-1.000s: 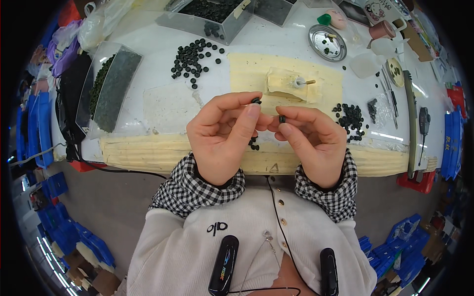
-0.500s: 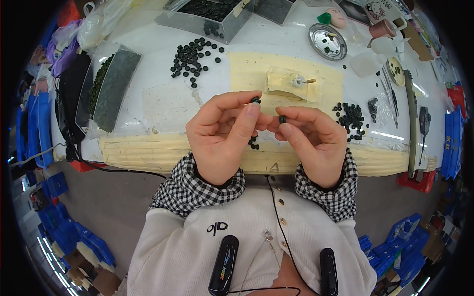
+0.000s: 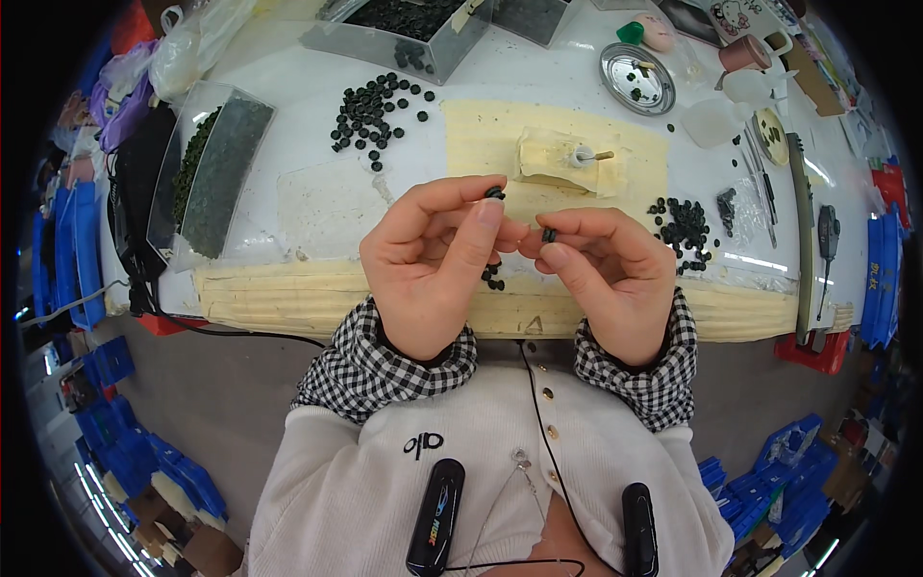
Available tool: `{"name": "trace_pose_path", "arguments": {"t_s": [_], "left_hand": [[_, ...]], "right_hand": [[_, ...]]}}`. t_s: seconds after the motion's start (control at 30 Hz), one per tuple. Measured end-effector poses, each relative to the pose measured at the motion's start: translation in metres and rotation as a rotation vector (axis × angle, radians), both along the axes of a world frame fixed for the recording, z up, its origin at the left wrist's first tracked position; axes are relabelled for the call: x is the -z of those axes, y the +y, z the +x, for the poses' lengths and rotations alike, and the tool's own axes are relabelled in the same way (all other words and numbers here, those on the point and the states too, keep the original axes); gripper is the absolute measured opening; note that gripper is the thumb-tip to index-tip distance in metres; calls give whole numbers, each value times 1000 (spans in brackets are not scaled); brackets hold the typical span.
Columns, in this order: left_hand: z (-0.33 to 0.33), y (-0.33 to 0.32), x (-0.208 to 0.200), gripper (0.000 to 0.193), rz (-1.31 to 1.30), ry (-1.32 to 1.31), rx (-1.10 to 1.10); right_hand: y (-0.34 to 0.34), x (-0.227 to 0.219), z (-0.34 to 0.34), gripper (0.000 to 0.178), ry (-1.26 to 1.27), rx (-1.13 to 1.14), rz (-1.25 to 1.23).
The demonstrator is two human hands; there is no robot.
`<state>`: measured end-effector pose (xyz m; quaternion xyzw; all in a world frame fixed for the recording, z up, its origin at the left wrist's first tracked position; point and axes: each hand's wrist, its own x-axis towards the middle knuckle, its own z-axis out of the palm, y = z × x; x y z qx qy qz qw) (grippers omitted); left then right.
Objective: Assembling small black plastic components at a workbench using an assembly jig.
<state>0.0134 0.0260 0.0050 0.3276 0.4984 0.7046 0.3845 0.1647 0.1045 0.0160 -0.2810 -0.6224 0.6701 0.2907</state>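
Between thumb and forefinger, my left hand [image 3: 428, 264] pinches a small round black part [image 3: 494, 193]. My right hand [image 3: 611, 264] pinches another small black part [image 3: 548, 235], seen edge-on, close to the left fingertips. Both hands hang over the table's near edge. Beneath the left fingers lie a few loose black parts [image 3: 493, 272], partly hidden by the hand. Just beyond the hands a cream block [image 3: 558, 161] with a white fitting and a brown peg [image 3: 604, 155] rests on a cream sheet [image 3: 481, 120].
Loose black round parts [image 3: 370, 115] lie at the far left, and a smaller heap [image 3: 685, 229] sits right of my right hand. Clear bins [image 3: 223, 173] stand left and at the back. A round metal dish [image 3: 637, 80], tweezers [image 3: 760, 183] and a screwdriver [image 3: 827, 240] are on the right.
Both hands stay almost in place, having shifted very slightly left. The small part in my right fingers has turned a little; both pinches hold.
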Motion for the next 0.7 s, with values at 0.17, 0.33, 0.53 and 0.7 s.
{"name": "trace_pose_path", "arguments": {"t_s": [0.17, 0.33, 0.53, 0.7], "left_hand": [[0, 0, -2, 22, -12, 15, 1], [3, 2, -3, 20, -37, 58, -43], [0, -1, -3, 21, -21, 22, -1], [0, 0, -2, 21, -22, 22, 1]], "right_hand": [[0, 4, 0, 20, 46, 10, 7], [0, 7, -1, 17, 63, 25, 77], [0, 8, -1, 18, 126, 33, 153], [0, 7, 0, 21, 98, 54, 197]]}}
